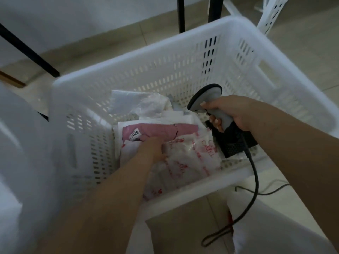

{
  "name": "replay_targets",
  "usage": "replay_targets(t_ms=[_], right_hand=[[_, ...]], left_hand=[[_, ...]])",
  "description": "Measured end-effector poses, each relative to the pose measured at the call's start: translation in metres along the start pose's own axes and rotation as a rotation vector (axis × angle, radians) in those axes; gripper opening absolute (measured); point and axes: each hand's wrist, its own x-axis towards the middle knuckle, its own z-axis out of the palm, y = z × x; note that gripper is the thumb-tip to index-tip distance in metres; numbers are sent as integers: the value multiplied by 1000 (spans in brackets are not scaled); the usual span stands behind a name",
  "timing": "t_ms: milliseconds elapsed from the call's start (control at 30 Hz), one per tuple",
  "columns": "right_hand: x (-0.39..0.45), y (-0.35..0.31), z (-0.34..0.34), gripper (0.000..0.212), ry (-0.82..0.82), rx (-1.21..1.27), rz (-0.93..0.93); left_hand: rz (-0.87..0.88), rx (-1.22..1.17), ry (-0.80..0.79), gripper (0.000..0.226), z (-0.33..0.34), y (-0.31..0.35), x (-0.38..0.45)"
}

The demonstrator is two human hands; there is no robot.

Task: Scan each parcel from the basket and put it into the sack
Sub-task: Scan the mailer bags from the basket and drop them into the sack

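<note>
Nearest the person, the left hand reaches into the white basket, fingers curled on a clear red-printed parcel lying on the pile; just beyond, a pink parcel bears a label; to the right, the right hand grips a grey scanner, cable trailing to the floor; no sack identifiable.

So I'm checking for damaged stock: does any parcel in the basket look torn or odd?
Possibly. The pink parcel by the left hand shows a dark jagged line near its right end, like a tear, though blur prevents certainty. The other parcels are just heaped loosely.
</note>
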Motion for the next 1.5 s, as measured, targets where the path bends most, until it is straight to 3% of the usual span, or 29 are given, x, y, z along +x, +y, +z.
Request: replay_targets(t_ms=[100, 167, 333, 433, 533, 667, 800, 967, 1167, 1267, 1400, 1500], right_hand=[[-20, 5, -5, 20, 53, 77, -64], [-36, 9, -12, 19, 90, 122, -103], [-82, 11, -27, 29, 194, 296, -232], [-114, 7, -27, 24, 232, 431, -308], [-145, 10, -18, 15, 218, 501, -341], [-168, 23, -13, 26, 103, 553, -313], [-174, 28, -11, 25, 120, 536, -327], [-178, 27, 1, 31, 136, 461, -403], [-167, 20, 4, 43, 235, 462, -434], [-161, 20, 4, 38, 254, 503, -430], [-156, 20, 4, 21, 164, 540, -427], [-157, 20, 6, 18, 145, 547, -425]], left_hand=[[-45, 118, 161, 30, -11, 9, -22], [-50, 183, 324, 33, -29, 15, -41], [66, 132, 662, 14, -94, 36, -105], [140, 149, 770, 21, -119, 43, -147], [187, -10, 834, 32, -128, 37, -181], [193, -339, 804, 32, -131, 28, -221], [193, -691, 846, 49, -140, 28, -242], [82, -647, 868, 28, -155, 36, -244], [85, -955, 814, 29, -169, 41, -247], [89, -1031, 794, 32, -173, 44, -247], [34, -1194, 785, 39, -172, 46, -243], [-4, -1214, 708, 8, -168, 42, -235]])
